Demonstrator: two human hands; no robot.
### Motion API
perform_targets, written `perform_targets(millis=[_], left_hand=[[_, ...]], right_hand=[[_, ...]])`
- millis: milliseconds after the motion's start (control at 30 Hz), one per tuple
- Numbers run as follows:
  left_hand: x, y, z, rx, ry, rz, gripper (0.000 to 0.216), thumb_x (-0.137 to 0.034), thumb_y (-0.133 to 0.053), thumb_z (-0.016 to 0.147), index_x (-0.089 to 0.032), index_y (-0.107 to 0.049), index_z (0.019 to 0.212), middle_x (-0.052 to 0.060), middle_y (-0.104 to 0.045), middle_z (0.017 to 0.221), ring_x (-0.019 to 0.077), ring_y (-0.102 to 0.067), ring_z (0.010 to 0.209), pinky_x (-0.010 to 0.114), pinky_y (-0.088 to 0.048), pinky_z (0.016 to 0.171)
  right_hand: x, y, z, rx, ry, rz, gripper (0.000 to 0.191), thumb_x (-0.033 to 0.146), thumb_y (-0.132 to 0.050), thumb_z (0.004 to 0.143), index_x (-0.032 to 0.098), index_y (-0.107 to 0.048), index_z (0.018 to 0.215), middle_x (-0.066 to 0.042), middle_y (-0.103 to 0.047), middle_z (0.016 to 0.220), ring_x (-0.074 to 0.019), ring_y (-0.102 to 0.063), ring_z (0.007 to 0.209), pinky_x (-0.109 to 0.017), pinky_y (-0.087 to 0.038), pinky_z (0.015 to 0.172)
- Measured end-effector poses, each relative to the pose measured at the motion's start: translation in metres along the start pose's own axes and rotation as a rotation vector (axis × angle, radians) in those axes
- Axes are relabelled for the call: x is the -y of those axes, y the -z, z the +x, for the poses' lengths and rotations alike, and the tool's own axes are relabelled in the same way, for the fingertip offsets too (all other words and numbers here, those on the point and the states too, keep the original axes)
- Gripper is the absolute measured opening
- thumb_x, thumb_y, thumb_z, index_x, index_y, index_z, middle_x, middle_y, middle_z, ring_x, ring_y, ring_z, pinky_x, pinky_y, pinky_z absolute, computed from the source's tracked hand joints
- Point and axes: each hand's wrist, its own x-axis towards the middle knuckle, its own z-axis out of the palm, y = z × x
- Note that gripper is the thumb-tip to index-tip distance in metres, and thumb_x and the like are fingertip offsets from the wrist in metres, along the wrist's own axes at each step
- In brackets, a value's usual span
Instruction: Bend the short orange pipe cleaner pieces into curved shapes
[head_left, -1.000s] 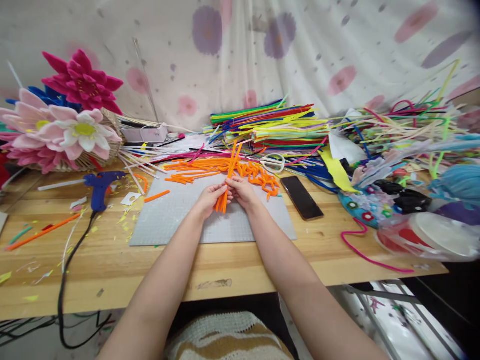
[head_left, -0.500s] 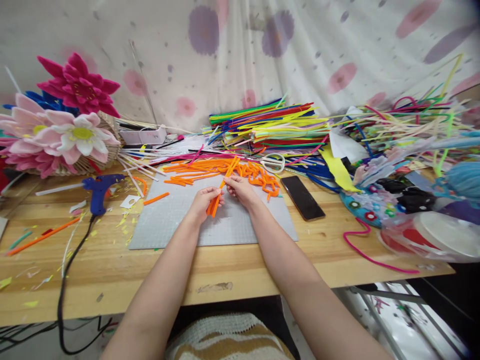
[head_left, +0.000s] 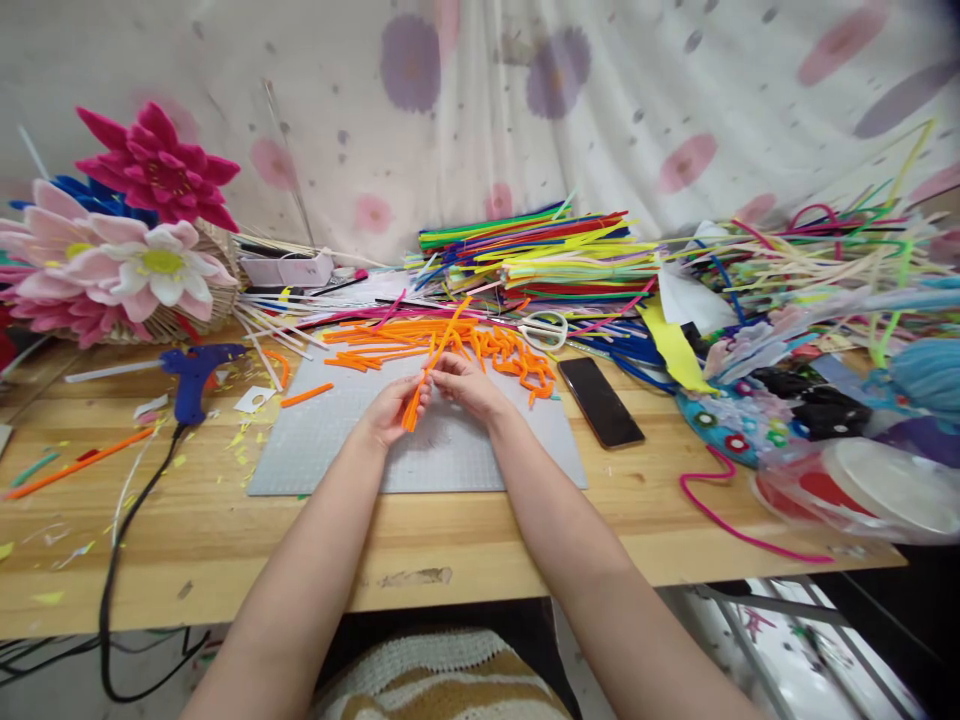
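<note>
Orange pipe cleaners (head_left: 412,410) are gathered in a small bundle in my left hand (head_left: 391,408), whose fingers are closed around them. My right hand (head_left: 463,384) meets it from the right, its fingertips pinching the same orange pipe cleaners near the middle. Their upper ends stick up past my fingers and spread apart. Both hands are over the grey cutting mat (head_left: 315,450). Just behind them lies a pile of orange pipe cleaners (head_left: 517,360), straight ones to the left and bent, wavy ones to the right.
A blue glue gun (head_left: 193,385) with a black cord lies left, near fluffy flowers (head_left: 161,262). Right of the mat are a phone (head_left: 602,402) and white-handled scissors (head_left: 545,330). Bundles of coloured pipe cleaners (head_left: 555,250) line the back. A wrapped tub (head_left: 885,485) stands at right.
Both hands have shifted slightly left in view with the bundle. The pipe cleaners' upper ends now stand further apart. My right fingers sit closer to my left hand.
</note>
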Motion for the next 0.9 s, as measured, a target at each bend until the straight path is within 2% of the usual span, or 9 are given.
perform_targets(millis=[133,267,500,667,900], left_hand=[[-0.003,0.002,-0.002,0.05,0.122,-0.13,0.019,-0.019,-0.042,0.087,-0.013,-0.054,0.074,-0.003,-0.044,0.053,0.001,-0.045,0.041,0.006,-0.037,0.035],[-0.004,0.004,-0.002,0.066,0.14,-0.127,0.023,-0.025,-0.04,0.088,-0.014,-0.054,0.073,-0.003,-0.041,0.052,0.001,-0.043,0.041,0.006,-0.036,0.034],[-0.009,0.003,-0.006,0.038,0.089,-0.042,0.03,-0.037,-0.044,0.085,-0.015,-0.05,0.065,-0.005,-0.035,0.049,0.0019,-0.036,0.038,0.01,-0.038,0.035],[-0.012,0.007,-0.01,0.13,0.006,-0.074,0.027,-0.031,-0.039,0.088,-0.016,-0.052,0.071,-0.003,-0.039,0.056,0.003,-0.04,0.046,0.01,-0.039,0.04],[-0.005,0.003,-0.011,0.161,-0.076,-0.061,0.014,-0.023,-0.045,0.085,-0.018,-0.053,0.075,-0.003,-0.041,0.06,0.005,-0.043,0.052,0.016,-0.045,0.053]], right_hand=[[-0.006,0.001,0.001,0.02,0.074,-0.113,0.023,0.037,-0.063,0.069,0.017,-0.053,0.074,0.006,-0.044,0.061,-0.0025,-0.036,0.046,-0.016,-0.027,0.042],[-0.006,-0.001,0.002,0.054,0.092,-0.126,0.023,0.038,-0.06,0.071,0.018,-0.051,0.076,0.007,-0.043,0.061,-0.0028,-0.037,0.046,-0.016,-0.028,0.043],[0.013,-0.017,0.008,0.053,0.163,-0.248,0.019,0.033,-0.058,0.072,0.018,-0.046,0.071,0.007,-0.045,0.06,-0.0035,-0.038,0.047,-0.017,-0.031,0.044],[0.029,-0.023,0.012,0.039,0.236,-0.457,0.009,0.021,-0.054,0.075,0.017,-0.047,0.07,0.005,-0.047,0.062,-0.0042,-0.04,0.052,-0.016,-0.033,0.048],[0.052,-0.017,0.017,0.214,0.179,-0.593,0.007,0.019,-0.052,0.075,0.017,-0.047,0.07,0.004,-0.049,0.062,-0.0064,-0.044,0.052,-0.017,-0.034,0.045]])
